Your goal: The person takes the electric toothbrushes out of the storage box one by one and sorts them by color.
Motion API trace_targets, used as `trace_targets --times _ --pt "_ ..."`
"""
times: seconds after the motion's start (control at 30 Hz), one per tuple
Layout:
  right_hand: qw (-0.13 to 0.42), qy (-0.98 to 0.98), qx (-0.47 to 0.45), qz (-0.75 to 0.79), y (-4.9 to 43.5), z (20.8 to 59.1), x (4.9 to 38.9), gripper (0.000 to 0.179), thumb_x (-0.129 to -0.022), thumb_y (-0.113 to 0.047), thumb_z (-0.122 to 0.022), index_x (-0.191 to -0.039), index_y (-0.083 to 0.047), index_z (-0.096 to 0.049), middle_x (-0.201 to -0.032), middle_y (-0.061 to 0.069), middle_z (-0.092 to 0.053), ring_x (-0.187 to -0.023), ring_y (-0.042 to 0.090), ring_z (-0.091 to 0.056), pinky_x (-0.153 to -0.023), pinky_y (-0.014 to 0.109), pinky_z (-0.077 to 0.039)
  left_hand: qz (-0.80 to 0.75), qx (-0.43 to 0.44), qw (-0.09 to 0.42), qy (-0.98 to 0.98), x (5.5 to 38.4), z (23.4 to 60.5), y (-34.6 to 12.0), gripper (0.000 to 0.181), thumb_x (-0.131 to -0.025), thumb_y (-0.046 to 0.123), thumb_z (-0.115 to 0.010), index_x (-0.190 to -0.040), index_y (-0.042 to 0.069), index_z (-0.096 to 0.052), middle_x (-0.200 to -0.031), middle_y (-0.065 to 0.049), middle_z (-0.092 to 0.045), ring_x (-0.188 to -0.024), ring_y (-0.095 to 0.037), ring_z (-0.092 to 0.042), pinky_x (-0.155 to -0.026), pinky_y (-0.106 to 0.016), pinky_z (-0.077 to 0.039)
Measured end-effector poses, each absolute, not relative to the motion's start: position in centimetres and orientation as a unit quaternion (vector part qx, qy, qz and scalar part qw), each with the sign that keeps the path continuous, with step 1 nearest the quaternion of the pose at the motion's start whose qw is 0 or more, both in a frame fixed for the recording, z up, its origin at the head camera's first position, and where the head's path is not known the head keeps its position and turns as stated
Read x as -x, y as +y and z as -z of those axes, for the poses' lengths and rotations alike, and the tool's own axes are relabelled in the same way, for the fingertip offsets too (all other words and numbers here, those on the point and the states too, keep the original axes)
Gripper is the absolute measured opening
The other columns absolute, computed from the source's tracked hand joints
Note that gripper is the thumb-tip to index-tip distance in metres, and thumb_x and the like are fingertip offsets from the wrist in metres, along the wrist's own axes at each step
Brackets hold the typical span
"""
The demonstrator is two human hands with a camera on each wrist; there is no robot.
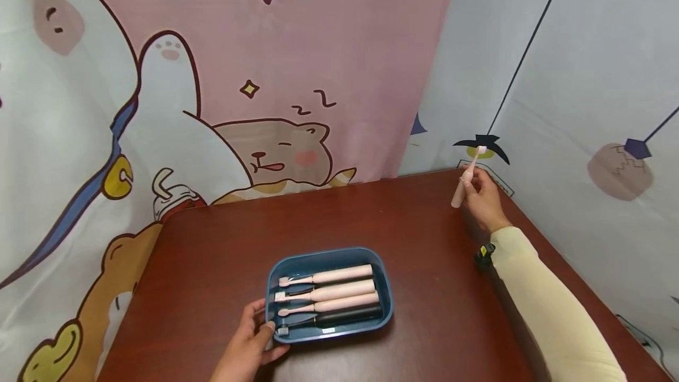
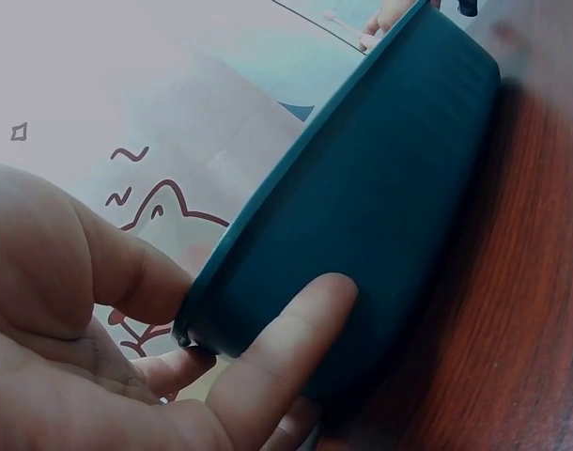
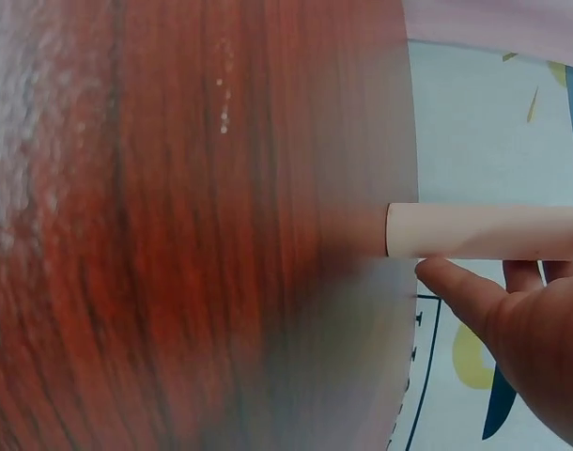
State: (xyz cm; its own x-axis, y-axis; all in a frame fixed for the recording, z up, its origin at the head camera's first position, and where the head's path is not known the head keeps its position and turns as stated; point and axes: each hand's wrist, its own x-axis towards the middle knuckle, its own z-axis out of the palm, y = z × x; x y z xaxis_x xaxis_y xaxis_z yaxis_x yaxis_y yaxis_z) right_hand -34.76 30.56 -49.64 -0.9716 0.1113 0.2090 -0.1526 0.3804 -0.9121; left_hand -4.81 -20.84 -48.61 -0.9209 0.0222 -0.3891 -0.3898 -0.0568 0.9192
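toothbrush (image 1: 467,176), pale pink, is pinched between the thumb and fingers of the right hand (image 1: 485,200) near the far right corner of the worktop (image 1: 435,317), tilted with its bristle head uppermost; contact between handle base and worktop cannot be confirmed. left hand (image 1: 247,338) is clamped on the near left corner of the blue tray (image 1: 387,290), thumb at the rim. hands are well apart. tray contains three pink toothbrushes (image 1: 343,291) and a black toothbrush (image 1: 347,315) along the near wall
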Motion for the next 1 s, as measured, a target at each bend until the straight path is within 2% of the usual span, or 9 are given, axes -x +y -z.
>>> trace_targets --times 0.13,0.3,0.5,0.73,0.87,1.0 --pt "0.117 -0.815 -0.014 -0.567 30.5 49.7 34.8 0.043 -0.107 -0.025 -0.041 -0.149 -0.031 -0.038 -0.137 0.019 -0.049 -0.116 0.035 -0.053 -0.077 0.041 -0.057 -0.713 0.141 0.146 0.671 4.8 48.6 -20.8 0.048 -0.105 0.004 -0.032 -0.148 0.004 -0.012 -0.145 -0.034 -0.024 -0.112 -0.032 -0.059 -0.084 -0.053 -0.058" --pt "0.116 -0.817 -0.017 -0.565 30.5 49.8 34.9 0.043 -0.107 -0.026 -0.04 -0.149 -0.031 -0.037 -0.137 0.019 -0.048 -0.119 0.036 -0.053 -0.082 0.047 -0.055 -0.71 0.139 0.146 0.675 4.8 48.7 -20.7 0.048 -0.105 0.004 -0.031 -0.149 0.004 -0.012 -0.145 -0.034 -0.024 -0.112 -0.032 -0.06 -0.084 -0.052 -0.058" --pt "0.128 -0.82 -0.017 -0.558 30.5 50.0 35.1 0.044 -0.107 -0.025 -0.04 -0.151 -0.02 -0.035 -0.134 0.019 -0.048 -0.111 0.035 -0.052 -0.08 0.052 -0.052 -0.709 0.134 0.141 0.678 4.8 49.0 -20.6 0.047 -0.106 0.004 -0.03 -0.149 0.004 -0.011 -0.144 -0.035 -0.024 -0.112 -0.033 -0.06 -0.084 -0.053 -0.058" --pt "0.138 -0.824 -0.021 -0.549 30.3 49.6 35.2 0.044 -0.107 -0.021 -0.039 -0.15 -0.018 -0.035 -0.134 0.022 -0.05 -0.114 0.034 -0.053 -0.077 0.044 -0.052 -0.708 0.142 0.141 0.677 5.0 49.2 -20.7 0.047 -0.106 0.005 -0.03 -0.149 0.005 -0.011 -0.144 -0.034 -0.024 -0.111 -0.033 -0.061 -0.083 -0.053 -0.058" --pt "0.132 -0.829 -0.018 -0.543 30.3 49.4 35.0 0.047 -0.107 -0.019 -0.038 -0.152 -0.014 -0.03 -0.139 0.024 -0.045 -0.122 0.037 -0.051 -0.085 0.043 -0.05 -0.711 0.136 0.14 0.675 4.9 49.2 -20.6 0.047 -0.106 0.005 -0.03 -0.149 0.005 -0.012 -0.145 -0.034 -0.025 -0.112 -0.033 -0.06 -0.083 -0.053 -0.058" --pt "0.13 -0.82 -0.006 -0.557 30.2 49.0 34.8 0.05 -0.106 -0.017 -0.039 -0.154 -0.014 -0.024 -0.146 0.023 -0.039 -0.132 0.041 -0.045 -0.097 0.054 -0.047 -0.712 0.134 0.144 0.675 4.8 49.0 -20.7 0.048 -0.106 0.006 -0.03 -0.149 0.004 -0.011 -0.145 -0.034 -0.023 -0.113 -0.034 -0.059 -0.084 -0.053 -0.058"
